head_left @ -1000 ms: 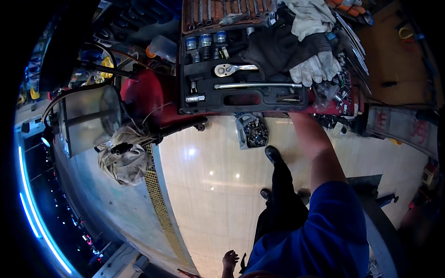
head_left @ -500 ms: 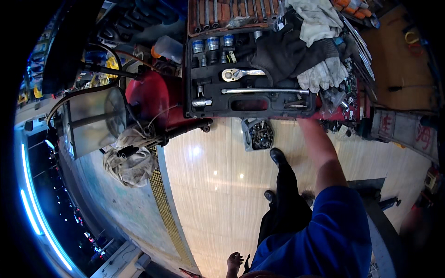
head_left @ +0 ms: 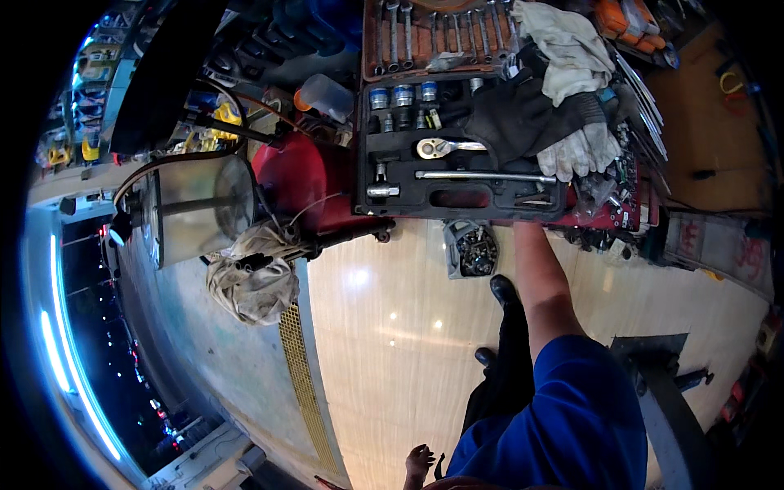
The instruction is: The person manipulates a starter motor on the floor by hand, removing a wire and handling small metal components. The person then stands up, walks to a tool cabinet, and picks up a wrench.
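Note:
My right forearm [head_left: 541, 273] reaches forward to the front edge of the red tool cart [head_left: 572, 219] and passes beneath it. That hand is hidden under the edge, so its fingers and anything in them are out of sight. Above it lies a black socket case [head_left: 392, 208] holding sockets [head_left: 403, 95], a ratchet [head_left: 443, 148] and a long extension bar [head_left: 482, 175]. Dark and pale work gloves [head_left: 576, 151] lie over the case's right part. Low in the picture hangs my left hand [head_left: 420, 459], small and dark, its fingers loosely bent and apart with nothing visible in them.
Behind the case is a tray of wrenches [head_left: 441, 41]. A grey bin of metal parts [head_left: 472, 249] stands on the floor by my shoe [head_left: 504, 290]. To the left are a red tank [head_left: 298, 180], a clear cylinder [head_left: 204, 196] and a draped rag [head_left: 253, 286].
The view has shifted, so the cart and case sit farther right and slightly lower. My right forearm now meets the cart edge farther left along the case. My left hand still hangs low.

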A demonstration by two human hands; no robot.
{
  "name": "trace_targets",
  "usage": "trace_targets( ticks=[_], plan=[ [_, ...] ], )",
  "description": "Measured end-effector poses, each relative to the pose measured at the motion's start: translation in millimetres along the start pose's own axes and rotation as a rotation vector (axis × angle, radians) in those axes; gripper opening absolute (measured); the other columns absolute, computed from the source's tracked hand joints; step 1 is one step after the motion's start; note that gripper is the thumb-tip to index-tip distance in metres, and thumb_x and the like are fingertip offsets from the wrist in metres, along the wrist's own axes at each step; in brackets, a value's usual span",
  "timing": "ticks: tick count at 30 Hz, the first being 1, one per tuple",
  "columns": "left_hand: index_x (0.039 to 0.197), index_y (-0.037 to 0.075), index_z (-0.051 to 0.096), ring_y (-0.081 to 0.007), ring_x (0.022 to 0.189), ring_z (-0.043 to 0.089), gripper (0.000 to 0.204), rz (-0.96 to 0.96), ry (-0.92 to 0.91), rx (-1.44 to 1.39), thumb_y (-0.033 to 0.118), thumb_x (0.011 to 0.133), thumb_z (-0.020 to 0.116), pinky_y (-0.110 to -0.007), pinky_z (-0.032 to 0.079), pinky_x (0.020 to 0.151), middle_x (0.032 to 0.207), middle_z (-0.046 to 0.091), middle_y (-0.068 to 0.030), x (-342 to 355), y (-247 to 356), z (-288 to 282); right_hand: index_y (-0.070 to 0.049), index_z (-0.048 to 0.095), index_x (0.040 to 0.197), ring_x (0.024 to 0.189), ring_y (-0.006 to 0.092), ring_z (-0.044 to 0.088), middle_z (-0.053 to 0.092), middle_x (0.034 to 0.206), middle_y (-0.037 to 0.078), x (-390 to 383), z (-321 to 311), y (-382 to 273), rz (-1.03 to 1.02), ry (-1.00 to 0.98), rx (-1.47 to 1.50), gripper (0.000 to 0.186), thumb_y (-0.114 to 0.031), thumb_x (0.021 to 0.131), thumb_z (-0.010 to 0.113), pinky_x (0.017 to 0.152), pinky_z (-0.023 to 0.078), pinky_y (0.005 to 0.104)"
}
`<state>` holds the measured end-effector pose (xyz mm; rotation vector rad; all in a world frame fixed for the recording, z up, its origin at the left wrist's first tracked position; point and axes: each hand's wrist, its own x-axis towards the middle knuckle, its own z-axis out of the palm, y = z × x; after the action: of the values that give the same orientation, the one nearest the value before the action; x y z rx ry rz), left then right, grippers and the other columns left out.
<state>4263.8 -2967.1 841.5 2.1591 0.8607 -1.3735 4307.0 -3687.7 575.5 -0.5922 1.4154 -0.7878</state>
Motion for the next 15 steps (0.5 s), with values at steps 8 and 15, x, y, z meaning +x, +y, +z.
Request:
trace_targets(
  ticks=[8, 15],
  plan=[
    [0.119, -0.002, 0.050, -0.0197, 0.068, 0.065, 0.038, 0.055, -0.031, 0.040, 0.021, 0.090, 0.059, -0.029, 0.049, 0.053, 0.090, 0.065, -0.0146, -3.9, -13.4, 21.4, -0.005, 0.057, 0.104, 0.076, 0.0235, 0.060, 0.061, 0.093, 0.010, -17.6, -10.2, 1.3, -0.006, -0.104, 0.212, 0.018, -0.010, 0.087, 0.053, 0.063, 0.051, 0.0370],
    [0.120, -0.003, 0.049, -0.0214, 0.069, 0.065, 0.037, 0.238, -0.080, -0.120, 0.019, 0.091, 0.057, -0.031, 0.051, 0.056, 0.090, 0.063, -0.0157, 19.2, -26.8, 34.4, -0.005, 0.055, 0.106, 0.077, 0.0197, 0.060, 0.061, 0.094, 0.007, -137.3, -48.9, 20.0, -0.025, -0.541, 0.423, 0.022, -0.002, 0.085, 0.056, 0.063, 0.052, 0.0323]
  ],
)
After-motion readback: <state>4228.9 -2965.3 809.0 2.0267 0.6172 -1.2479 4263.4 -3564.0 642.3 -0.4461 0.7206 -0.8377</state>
